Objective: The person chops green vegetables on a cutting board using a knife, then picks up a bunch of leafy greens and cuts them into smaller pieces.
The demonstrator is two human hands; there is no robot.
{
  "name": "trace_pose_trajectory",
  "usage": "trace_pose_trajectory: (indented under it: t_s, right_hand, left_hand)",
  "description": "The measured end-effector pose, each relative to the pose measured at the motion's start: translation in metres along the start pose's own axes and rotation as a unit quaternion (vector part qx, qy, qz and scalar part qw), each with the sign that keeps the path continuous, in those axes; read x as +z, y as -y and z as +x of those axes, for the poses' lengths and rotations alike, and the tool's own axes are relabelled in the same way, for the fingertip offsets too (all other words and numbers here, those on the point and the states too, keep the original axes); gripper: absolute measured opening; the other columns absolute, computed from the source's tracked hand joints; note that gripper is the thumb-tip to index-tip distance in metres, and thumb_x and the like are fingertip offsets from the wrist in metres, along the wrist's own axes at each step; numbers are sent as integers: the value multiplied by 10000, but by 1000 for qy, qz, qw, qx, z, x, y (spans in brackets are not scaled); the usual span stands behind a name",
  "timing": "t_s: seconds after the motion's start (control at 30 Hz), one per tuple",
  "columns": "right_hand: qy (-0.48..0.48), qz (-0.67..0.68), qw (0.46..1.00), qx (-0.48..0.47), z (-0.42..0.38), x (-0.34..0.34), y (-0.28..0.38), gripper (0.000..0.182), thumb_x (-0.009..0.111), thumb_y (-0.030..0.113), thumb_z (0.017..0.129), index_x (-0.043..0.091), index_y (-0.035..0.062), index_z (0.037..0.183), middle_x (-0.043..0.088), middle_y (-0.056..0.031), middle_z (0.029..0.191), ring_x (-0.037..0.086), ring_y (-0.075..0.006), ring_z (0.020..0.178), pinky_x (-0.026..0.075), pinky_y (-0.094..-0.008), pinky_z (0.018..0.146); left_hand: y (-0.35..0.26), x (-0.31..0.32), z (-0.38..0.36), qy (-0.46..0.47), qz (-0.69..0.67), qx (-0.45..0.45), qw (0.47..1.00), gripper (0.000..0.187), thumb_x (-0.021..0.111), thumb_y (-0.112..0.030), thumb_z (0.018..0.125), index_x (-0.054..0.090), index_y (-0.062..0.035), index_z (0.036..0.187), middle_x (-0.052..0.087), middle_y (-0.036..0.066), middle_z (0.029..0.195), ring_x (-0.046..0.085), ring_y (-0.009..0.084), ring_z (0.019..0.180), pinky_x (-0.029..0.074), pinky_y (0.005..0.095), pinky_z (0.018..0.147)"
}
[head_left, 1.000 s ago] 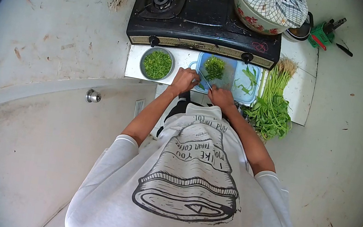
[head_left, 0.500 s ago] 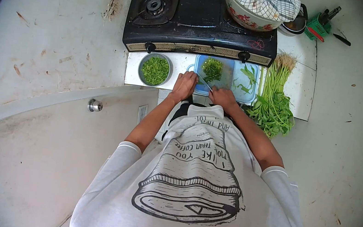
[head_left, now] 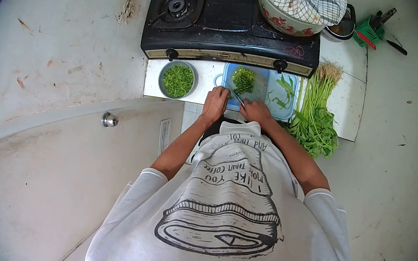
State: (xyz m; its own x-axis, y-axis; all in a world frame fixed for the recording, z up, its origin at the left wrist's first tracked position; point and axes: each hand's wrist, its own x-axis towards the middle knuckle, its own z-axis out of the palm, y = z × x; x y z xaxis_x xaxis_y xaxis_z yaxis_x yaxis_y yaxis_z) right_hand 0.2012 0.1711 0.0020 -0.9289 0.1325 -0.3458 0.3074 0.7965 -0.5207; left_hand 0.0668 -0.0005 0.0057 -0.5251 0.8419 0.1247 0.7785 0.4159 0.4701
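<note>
- The cutting board [head_left: 261,91] lies flat on the counter [head_left: 206,74], in front of the stove [head_left: 227,36].
- The left hand [head_left: 215,102] is at the board's near left corner, fingers drawn in narrow beside the blade; a bit of green shows by them, but whether they pinch it I cannot tell.
- The right hand [head_left: 256,111] is at the board's near edge, fingers closed around the handle of the knife [head_left: 236,97].
- The knife's blade slants over the board's left part, towards the left hand.
- The chopped greens [head_left: 243,80] sit in a heap on the board's far left part.
- The loose leaves [head_left: 284,90] lie scattered on the board's right part.
- The bowl [head_left: 194,87], with finely cut greens inside, stands left of the board, apart from it.
- The bunch of leafy stalks [head_left: 318,111] lies just right of the board, roots at the far end.
- The pot [head_left: 288,25], wrapped with a checked cloth [head_left: 301,2], is on the stove, beyond the board.
</note>
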Motion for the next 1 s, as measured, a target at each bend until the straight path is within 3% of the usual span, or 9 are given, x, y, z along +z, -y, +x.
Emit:
trace_pose_trajectory:
  t_s: [0.27, 0.47, 0.57, 0.6, 0.7, 0.8, 1.0]
  right_hand:
    - [9, 1, 1000, -26, 3, 0, -7, 438, 525, 425, 1027, 676, 15, 1041, 726, -250, 809, 727, -452, 798, 577, -566, 743]
    - [8, -12, 999, -43, 4, 0, -10, 439, 512, 416, 1033, 684, 11, 1038, 727, -246, 808, 727, -456, 793, 577, -570, 743]
    - [25, -4, 999, -44, 6, -2, -11, 447, 505, 428, 1041, 679, 16, 1038, 715, -270, 798, 715, -478, 786, 567, -591, 760]
    - [32, -2, 999, -43, 7, -4, -10, 451, 502, 434, 1044, 677, 19, 1038, 709, -281, 792, 709, -488, 782, 563, -601, 766]
    - [47, 16, 998, -30, 7, -8, -9, 442, 502, 431, 1047, 677, 25, 1042, 705, -288, 795, 702, -500, 775, 559, -607, 776]
    - [30, 14, 997, -71, 8, -6, -16, 422, 515, 426, 1048, 674, 36, 1029, 702, -283, 792, 696, -505, 769, 555, -611, 780]
    - [-11, 106, 991, -77, 4, -40, -11, 430, 528, 436, 1059, 635, 24, 997, 683, -274, 741, 678, -506, 738, 533, -606, 695]
  left_hand:
    - [-11, 4, -3, -4, -28, -75, 997, 95, 612, -57, 955, 628, -40, 1048, 615, 153, 977, 594, 374, 945, 480, 484, 834]
    - [2, -8, -10, -18, -125, -76, 989, 102, 579, -25, 991, 565, -3, 1089, 649, 201, 991, 640, 403, 976, 513, 480, 851]
    - [8, -19, -8, 44, -234, -214, 947, 81, 536, -40, 1038, 529, 9, 1101, 656, 209, 968, 672, 396, 926, 532, 444, 802]
    - [12, -16, -10, 28, -254, -207, 944, 75, 522, -58, 1061, 520, 16, 1074, 666, 196, 952, 695, 348, 868, 538, 406, 749]
    - [15, -9, -15, -5, -273, -193, 942, 73, 552, -61, 1052, 528, 8, 1056, 668, 147, 947, 686, 255, 854, 539, 388, 748]
    - [4, -8, -16, -6, -318, -266, 910, 87, 579, -72, 1048, 552, 9, 1065, 656, 108, 929, 661, 185, 841, 541, 355, 758]
    - [-15, 4, -13, -82, -461, -330, 819, 125, 619, -113, 1049, 599, -9, 1114, 639, 40, 924, 641, 137, 870, 537, 303, 780]
